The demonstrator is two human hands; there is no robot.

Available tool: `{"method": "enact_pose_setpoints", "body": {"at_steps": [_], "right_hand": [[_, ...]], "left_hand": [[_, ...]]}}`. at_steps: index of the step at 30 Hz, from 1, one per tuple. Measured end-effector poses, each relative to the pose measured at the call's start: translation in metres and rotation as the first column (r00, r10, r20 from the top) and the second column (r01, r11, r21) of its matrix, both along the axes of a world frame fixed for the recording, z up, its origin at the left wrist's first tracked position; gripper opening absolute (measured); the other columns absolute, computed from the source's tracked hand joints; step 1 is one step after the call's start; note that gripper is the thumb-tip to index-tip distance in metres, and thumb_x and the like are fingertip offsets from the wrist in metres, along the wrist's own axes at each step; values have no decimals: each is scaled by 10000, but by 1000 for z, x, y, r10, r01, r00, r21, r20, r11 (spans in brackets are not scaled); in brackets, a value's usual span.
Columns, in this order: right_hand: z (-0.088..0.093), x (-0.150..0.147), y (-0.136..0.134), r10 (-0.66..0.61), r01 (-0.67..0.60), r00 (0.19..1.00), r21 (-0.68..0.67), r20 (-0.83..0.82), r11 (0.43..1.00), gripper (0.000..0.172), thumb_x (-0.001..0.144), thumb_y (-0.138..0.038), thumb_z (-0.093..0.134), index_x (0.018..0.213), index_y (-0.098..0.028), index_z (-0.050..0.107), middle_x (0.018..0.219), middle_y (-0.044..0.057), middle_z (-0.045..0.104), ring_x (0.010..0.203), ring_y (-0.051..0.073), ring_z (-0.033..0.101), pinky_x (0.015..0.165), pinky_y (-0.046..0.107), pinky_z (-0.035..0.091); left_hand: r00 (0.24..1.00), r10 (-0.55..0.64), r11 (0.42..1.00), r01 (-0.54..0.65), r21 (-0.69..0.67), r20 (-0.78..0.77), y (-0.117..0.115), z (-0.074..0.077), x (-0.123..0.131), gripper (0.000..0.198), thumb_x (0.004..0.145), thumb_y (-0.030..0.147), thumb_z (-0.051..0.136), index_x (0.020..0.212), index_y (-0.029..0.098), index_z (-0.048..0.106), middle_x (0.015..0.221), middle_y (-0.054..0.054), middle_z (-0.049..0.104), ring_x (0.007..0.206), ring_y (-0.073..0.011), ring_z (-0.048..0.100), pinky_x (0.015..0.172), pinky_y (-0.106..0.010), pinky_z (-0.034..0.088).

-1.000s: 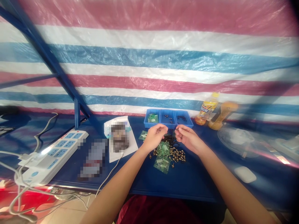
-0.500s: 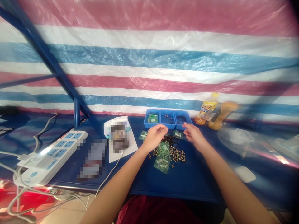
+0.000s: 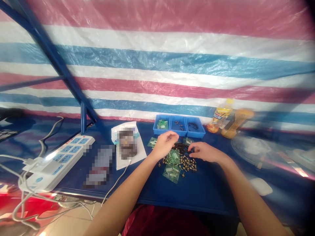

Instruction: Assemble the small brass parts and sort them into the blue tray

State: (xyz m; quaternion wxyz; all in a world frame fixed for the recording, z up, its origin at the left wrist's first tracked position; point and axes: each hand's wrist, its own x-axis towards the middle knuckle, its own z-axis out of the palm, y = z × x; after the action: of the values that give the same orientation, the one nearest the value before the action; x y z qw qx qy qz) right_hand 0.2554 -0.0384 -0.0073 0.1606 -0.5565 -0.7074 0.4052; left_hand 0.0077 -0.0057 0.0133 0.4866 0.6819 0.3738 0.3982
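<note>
The left hand hangs just above the heap, fingers curled in and thumb close against them. Whether anything sits in that pinch can't be told, since the fingers hide it. The right hand reaches in low from the other side, its fingertips at the edge of a tangle of dark screws. They seem to be touching it, though motion blur makes that hard to judge, and no grip shows clearly.

Below the hands lie loose brass-tipped screws and small green plastic bags, some partly under the left hand. Behind them sits a blue three-part tray: a green bag in the left part, small dark parts in the other two.

Two pixelated objects can't be made out, one on white paper. Further off are a power strip and a yellow bottle with an unreadable label — its lettering is too blurred.
</note>
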Motion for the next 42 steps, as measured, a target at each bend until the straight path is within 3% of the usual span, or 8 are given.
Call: {"method": "enact_pose_setpoints", "body": {"at_steps": [4,11,20,24,28,33,38,42], "right_hand": [[3,-3,1,24,-30,997,82,74,996,228,821,-414,657,888,-198,694,610,-5,612,526,138,527,505,247,361],[5,-5,-1,11,-26,991,109,130,994,234,864,-404,584,843,-190,676,675,14,629,608,155,547,554,256,364],[13,-4,-4,-32,32,999,32,-6,999,293,871,-457,579,887,-181,674,723,39,681,533,148,566,521,266,402],[13,-2,-2,-30,34,994,35,-102,999,255,853,-419,609,866,-175,682,845,68,728,579,162,630,572,283,454],[13,-4,-3,-39,44,988,31,-151,999,197,816,-364,645,815,-168,671,800,61,716,613,171,634,577,284,468],[14,-9,-5,-86,104,988,139,-130,985,168,797,-338,669,774,-174,639,679,10,637,625,150,575,554,252,414],[12,-10,-1,-136,181,965,193,-223,965,258,817,-363,653,1014,-197,642,896,29,676,631,136,577,586,275,472],[14,-14,0,-117,166,964,199,-237,966,248,835,-418,645,932,-192,670,829,25,675,629,148,595,620,294,495]], "left_hand": [[1000,-10,1000,10,0,-23,-1,2,-1,311,901,478,551,944,188,655,906,-36,665,664,-121,583,635,-241,477],[1000,-5,1000,5,0,-31,0,1,0,315,903,477,544,958,187,652,911,-38,668,667,-124,588,632,-242,474],[1000,-9,1000,9,-8,-23,-1,1,2,286,899,449,558,939,181,651,881,-30,659,659,-113,574,625,-227,479],[1000,-5,1000,4,-14,-29,-1,1,3,276,891,437,572,934,176,653,874,-30,658,651,-110,570,616,-222,484],[999,-2,1000,1,-13,-41,-1,0,3,271,885,431,579,937,177,660,879,-32,659,659,-112,570,619,-221,493],[999,-3,1000,3,-6,-48,-2,1,3,283,886,442,570,940,179,660,890,-38,665,666,-119,576,628,-229,500],[997,-11,1000,11,4,-73,-2,-1,3,288,889,448,570,945,181,664,895,-38,675,667,-123,588,625,-235,500],[995,-24,999,29,43,-100,0,-5,3,292,897,448,561,960,187,676,918,-44,697,706,-139,622,662,-250,512]]}}
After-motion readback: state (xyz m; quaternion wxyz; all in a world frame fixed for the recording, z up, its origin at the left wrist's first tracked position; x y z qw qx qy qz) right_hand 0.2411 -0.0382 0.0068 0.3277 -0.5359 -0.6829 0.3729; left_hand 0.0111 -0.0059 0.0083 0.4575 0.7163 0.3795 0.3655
